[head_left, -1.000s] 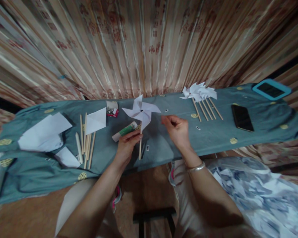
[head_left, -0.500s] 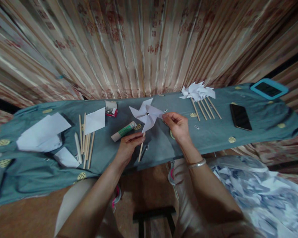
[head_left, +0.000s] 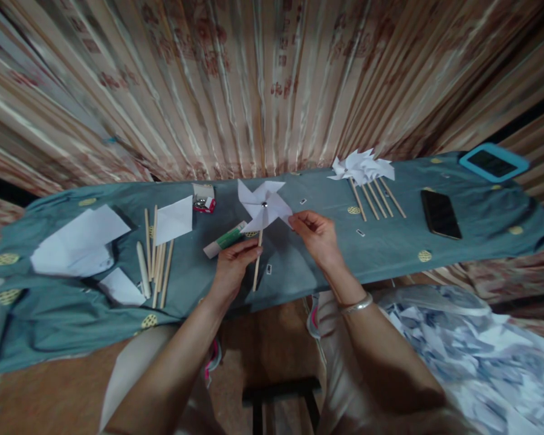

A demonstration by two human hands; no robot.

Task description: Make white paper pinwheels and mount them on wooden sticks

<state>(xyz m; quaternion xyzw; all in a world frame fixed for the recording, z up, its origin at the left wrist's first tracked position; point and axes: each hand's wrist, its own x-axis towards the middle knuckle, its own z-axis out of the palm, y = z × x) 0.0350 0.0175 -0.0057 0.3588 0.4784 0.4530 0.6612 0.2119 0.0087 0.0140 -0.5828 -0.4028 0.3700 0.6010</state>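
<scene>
A white paper pinwheel (head_left: 275, 209) with a silver pin at its centre is held up over the middle of the table. My left hand (head_left: 233, 266) is closed around its thin wooden stick (head_left: 255, 275), just below the blades. At the right blade's tip, the fingers of my right hand (head_left: 317, 238) are pinched together on the paper. Behind my left hand lies a green and white glue stick (head_left: 225, 240). A small open red and white box (head_left: 204, 199) with shiny metal pieces stands to the left of the blades.
Loose wooden sticks (head_left: 158, 266), a white candle-like rod (head_left: 142, 269) and paper sheets (head_left: 77, 241) lie at left. Several pinwheels (head_left: 362, 166) rest at the back right, near a phone (head_left: 440, 213) and a blue-framed device (head_left: 494, 162). A bag of paper pieces (head_left: 476, 356) stands lower right.
The pinwheel's blades have turned, and the whole pinwheel has shifted slightly left. My right hand has moved a little left and down with the blade tip. My left hand keeps hold of the stick.
</scene>
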